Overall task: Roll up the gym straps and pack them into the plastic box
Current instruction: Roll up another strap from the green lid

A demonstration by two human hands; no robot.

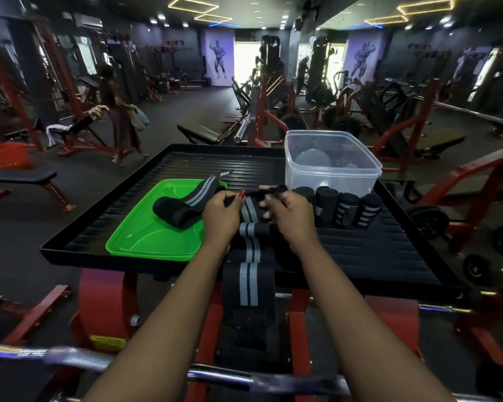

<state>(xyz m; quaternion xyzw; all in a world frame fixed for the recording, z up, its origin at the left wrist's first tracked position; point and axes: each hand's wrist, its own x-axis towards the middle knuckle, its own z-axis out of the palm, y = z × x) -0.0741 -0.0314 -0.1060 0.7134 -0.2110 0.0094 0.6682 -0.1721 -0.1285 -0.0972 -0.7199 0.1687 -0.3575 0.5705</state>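
- Through the head camera we see a ribbed black tray (389, 256) on a red frame, and all the task's things lie on it.
- The clear plastic box (331, 172) stands at the far right corner of the tray, its top uncovered.
- Four rolled straps (347, 208) stand in a row just in front of the box, side by side and touching one another. The leftmost is close to our right hand.
- A green lid (154, 242) lies flat on the left part of the tray. A loose strap (183, 207), black with grey stripes, lies folded across the lid's far right side.
- Between our forearms runs the striped strap (249, 250), black with two grey lines. It lies unrolled along the tray, goes over the near edge and hangs down in front of the frame.
- Our left hand (220, 217) pinches the narrow black far end of this strap between thumb and curled fingers.
- Our right hand (288, 219) has its fingers curled round the same narrow end, just beside the left hand. The fingertips are blurred, so we cannot tell the exact grip.
- A chrome bar (215, 375) crosses the bottom of the view under our arms.
- Beyond the tray we see benches and red machines, and a person (119, 111) far off on the left.
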